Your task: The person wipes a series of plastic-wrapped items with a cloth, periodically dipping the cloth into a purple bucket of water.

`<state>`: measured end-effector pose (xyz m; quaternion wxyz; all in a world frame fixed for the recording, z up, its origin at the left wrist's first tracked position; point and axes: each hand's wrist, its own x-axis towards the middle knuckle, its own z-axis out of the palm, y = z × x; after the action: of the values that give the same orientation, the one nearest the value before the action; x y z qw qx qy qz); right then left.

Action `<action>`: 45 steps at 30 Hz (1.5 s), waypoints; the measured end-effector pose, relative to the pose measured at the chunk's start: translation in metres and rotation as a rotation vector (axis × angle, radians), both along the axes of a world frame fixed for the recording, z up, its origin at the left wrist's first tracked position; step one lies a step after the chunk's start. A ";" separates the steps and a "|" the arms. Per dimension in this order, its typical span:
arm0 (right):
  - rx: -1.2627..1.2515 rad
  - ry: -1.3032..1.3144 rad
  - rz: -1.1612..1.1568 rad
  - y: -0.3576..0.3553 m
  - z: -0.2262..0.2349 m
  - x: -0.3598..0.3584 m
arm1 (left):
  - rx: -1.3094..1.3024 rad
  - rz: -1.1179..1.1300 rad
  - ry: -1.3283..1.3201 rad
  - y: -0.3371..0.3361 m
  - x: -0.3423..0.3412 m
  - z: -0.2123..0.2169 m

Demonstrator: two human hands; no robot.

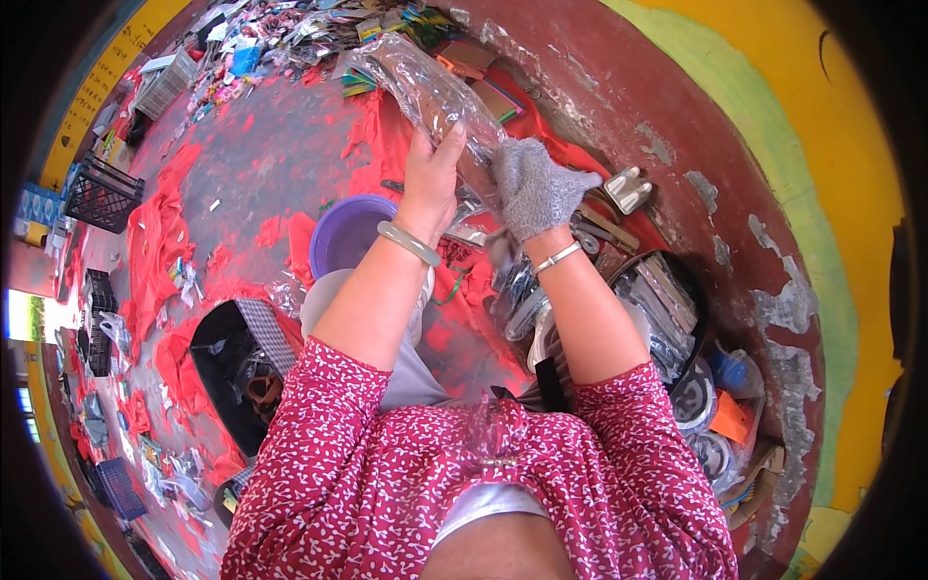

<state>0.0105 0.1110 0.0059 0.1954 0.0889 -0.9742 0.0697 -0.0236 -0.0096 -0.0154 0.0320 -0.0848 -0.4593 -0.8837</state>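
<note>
A long clear plastic bag (422, 79) with something brown inside slants away in front of me, shiny and wrinkled. My left hand (432, 174), bare with a pale bangle at the wrist, is closed round its near left side, thumb on top. Grey knit fabric, a glove (541, 188) by its look, covers my right hand (547, 205) above a silver bracelet. That hand is pressed against the bag's near right side; the fabric hides its fingers. Under my left forearm stands a purple basin (340, 232).
An open black bag (232, 353) lies to the left; another black container (667, 314) holds plastic-wrapped pieces on the right. Black crates (103, 193) stand far left. Mixed goods (280, 43) pile up at the back. Red cloth (159, 242) covers parts of the floor. A peeling wall (715, 184) closes the right side.
</note>
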 end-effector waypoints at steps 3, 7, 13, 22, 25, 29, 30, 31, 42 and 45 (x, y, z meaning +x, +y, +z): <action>-0.028 0.017 0.033 0.005 0.005 0.005 | 0.116 -0.100 -0.078 0.001 0.007 0.006; -0.101 0.325 0.199 0.020 -0.020 -0.004 | 0.166 -0.352 -0.229 0.002 0.012 0.008; -0.120 0.092 0.040 0.013 -0.004 0.003 | 0.020 -0.256 -0.191 0.000 0.011 0.004; 0.244 0.020 -0.342 0.125 -0.044 -0.060 | 0.199 -0.099 -0.215 -0.027 0.001 0.016; 0.631 -0.311 0.013 0.071 0.030 -0.030 | 0.211 -0.052 -0.145 -0.040 0.000 0.012; -0.126 -0.278 0.186 0.027 0.013 -0.022 | 0.171 -0.100 -0.086 -0.018 0.007 0.016; -0.431 -0.232 0.225 0.021 0.008 -0.020 | 0.151 -0.107 -0.076 -0.013 0.009 0.016; -0.156 -0.204 0.311 0.022 0.007 -0.017 | 0.148 -0.109 -0.070 -0.010 0.011 0.016; -0.272 0.172 0.089 0.035 -0.010 -0.007 | 0.167 -0.104 -0.124 0.014 0.019 0.011; -0.326 0.197 0.133 0.039 -0.005 -0.003 | 0.143 -0.124 -0.100 0.014 0.020 0.016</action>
<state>0.0078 0.1504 0.0010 0.2963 0.1266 -0.9183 0.2302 -0.0037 0.0048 0.0006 -0.0399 -0.0661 -0.3900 -0.9176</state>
